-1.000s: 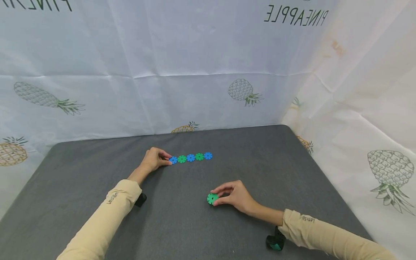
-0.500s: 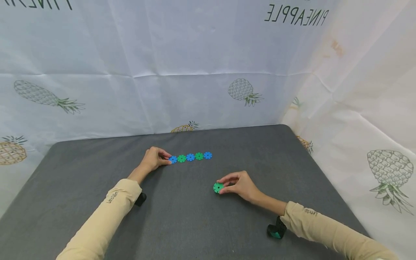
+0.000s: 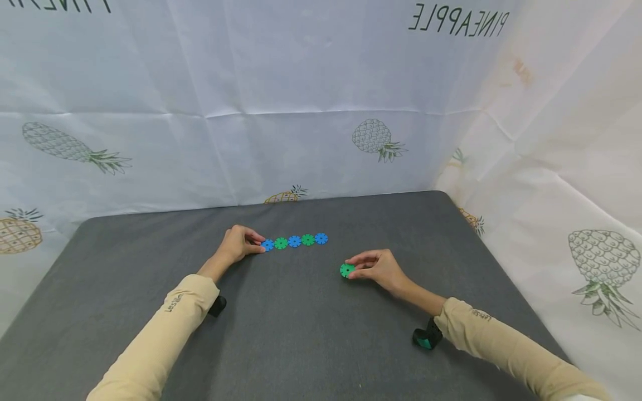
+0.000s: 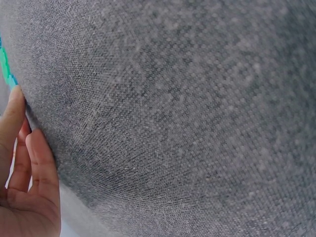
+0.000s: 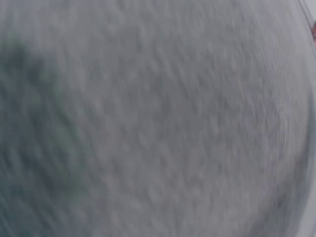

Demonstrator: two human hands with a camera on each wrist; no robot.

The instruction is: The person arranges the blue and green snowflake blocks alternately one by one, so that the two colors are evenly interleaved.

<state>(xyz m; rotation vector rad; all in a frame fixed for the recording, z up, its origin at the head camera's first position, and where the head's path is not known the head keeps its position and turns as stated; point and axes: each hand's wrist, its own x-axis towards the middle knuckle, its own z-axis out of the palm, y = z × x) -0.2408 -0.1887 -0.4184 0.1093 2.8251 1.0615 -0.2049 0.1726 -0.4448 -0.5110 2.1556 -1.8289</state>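
A row of small notched discs, blue and green by turns, lies on the dark grey cloth. My left hand (image 3: 236, 244) pinches the blue disc (image 3: 268, 245) at the row's left end between thumb and fingers. To its right follow a green disc (image 3: 281, 243), more discs, and a blue disc (image 3: 321, 238) at the right end. My right hand (image 3: 379, 269) holds a loose green notched disc (image 3: 346, 270) by its edge, to the right of and nearer than the row. In the left wrist view, my left hand (image 4: 32, 173) shows at the left edge. The right wrist view is mostly blurred cloth.
Grey cloth (image 3: 281, 334) covers the table. A white curtain printed with pineapples (image 3: 321, 67) hangs behind it and along the right side. Black wrist cameras sit under both forearms, the right one (image 3: 427, 335) more fully visible.
My right hand has moved away from me and slightly right with the green disc, closer to the row's right end. The left hand and the row have stayed put.
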